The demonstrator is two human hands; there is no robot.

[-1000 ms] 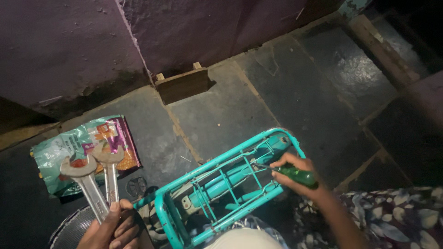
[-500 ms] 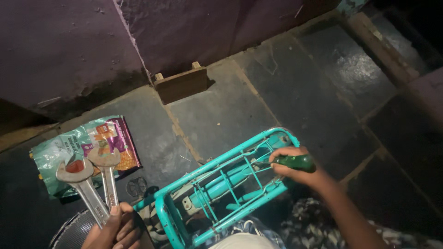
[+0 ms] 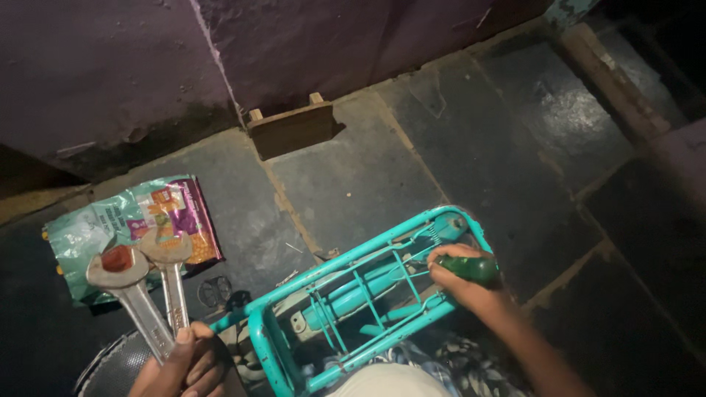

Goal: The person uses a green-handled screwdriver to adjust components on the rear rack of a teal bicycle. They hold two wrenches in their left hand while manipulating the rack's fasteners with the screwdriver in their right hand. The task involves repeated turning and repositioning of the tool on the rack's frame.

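Dark stone floor [image 3: 353, 169], green-purple packet [image 3: 132, 228] behind left hand [image 3: 187, 364] gripping two spanners [image 3: 143, 294]; right hand [image 3: 460, 276] clutching green handle [image 3: 474, 268].

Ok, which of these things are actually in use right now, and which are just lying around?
In use:
left hand holding two spanners
right hand gripping a green-handled tool
teal rack, where the right hand works

Lying about:
foil packet on the floor
wooden block by the wall
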